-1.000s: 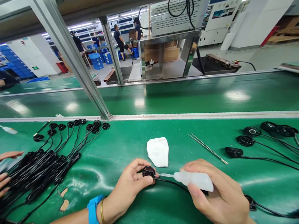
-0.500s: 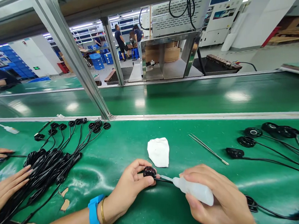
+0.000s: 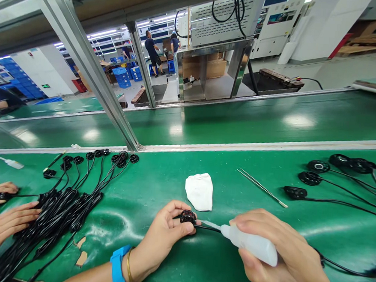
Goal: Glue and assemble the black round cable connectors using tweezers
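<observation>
Between the thumb and fingers of my left hand (image 3: 165, 229) is a small round black cable end (image 3: 188, 216), its black cable (image 3: 208, 228) running off to the right. My right hand (image 3: 283, 251) grips a white squeeze bottle (image 3: 253, 244) lying nearly level. The bottle's thin clear nozzle (image 3: 210, 224) points left, its tip close to the black part; I cannot tell if they touch. Just behind my left hand lies a folded white cloth (image 3: 199, 191). Metal tweezers (image 3: 262, 187) rest on the green mat behind my right hand.
At left, a co-worker's hands (image 3: 11, 223) touch a heap of black cables (image 3: 64, 209) with round ends. More black cable ends (image 3: 310, 178) lie at right. A metal post (image 3: 92, 74) rises before the green conveyor belt (image 3: 228, 122). Another squeeze bottle (image 3: 14, 163) lies far left.
My right hand and the squeeze bottle have shifted slightly right, drawing the nozzle back a little. My left hand holds still. The co-worker's hands at left have moved on the cables.
</observation>
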The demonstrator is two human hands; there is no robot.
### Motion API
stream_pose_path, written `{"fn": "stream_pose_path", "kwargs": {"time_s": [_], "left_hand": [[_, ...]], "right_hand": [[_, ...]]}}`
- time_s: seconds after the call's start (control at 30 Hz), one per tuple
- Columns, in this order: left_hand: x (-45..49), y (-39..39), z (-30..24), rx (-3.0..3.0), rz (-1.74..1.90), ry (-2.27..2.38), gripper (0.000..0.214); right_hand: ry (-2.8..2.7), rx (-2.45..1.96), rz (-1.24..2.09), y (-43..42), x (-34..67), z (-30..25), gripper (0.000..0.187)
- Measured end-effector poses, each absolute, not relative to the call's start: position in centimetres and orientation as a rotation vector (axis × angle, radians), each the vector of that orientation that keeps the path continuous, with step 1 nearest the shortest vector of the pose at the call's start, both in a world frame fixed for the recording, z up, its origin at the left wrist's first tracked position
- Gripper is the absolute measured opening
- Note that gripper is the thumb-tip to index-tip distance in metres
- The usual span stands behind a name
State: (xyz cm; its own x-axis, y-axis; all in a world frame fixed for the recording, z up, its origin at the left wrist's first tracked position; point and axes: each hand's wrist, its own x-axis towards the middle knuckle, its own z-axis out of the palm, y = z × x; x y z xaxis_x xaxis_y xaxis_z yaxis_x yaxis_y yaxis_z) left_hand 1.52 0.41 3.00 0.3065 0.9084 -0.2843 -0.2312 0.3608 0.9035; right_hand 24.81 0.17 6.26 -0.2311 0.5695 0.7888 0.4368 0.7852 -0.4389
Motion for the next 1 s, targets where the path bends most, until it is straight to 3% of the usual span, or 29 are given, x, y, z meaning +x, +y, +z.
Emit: {"fn": "stream_pose_path", "kwargs": {"time_s": [0.27, 0.63, 1.0], "left_hand": [[1.6, 0.4, 3.0, 0.898, 0.892, 0.974, 0.032], [1.6, 0.4, 3.2, 0.890, 0.893, 0.980, 0.033], [1.6, 0.5, 3.2, 0.881, 0.905, 0.973, 0.032]], "right_hand": [[-1.790, -1.171, 0.021, 2.1, 24.9, 3.5, 0.024], [-1.755, -1.196, 0.029, 2.0, 24.6, 3.9, 0.019], [-1.587, -1.277, 0.249, 1.1, 25.3, 5.0, 0.017]]}}
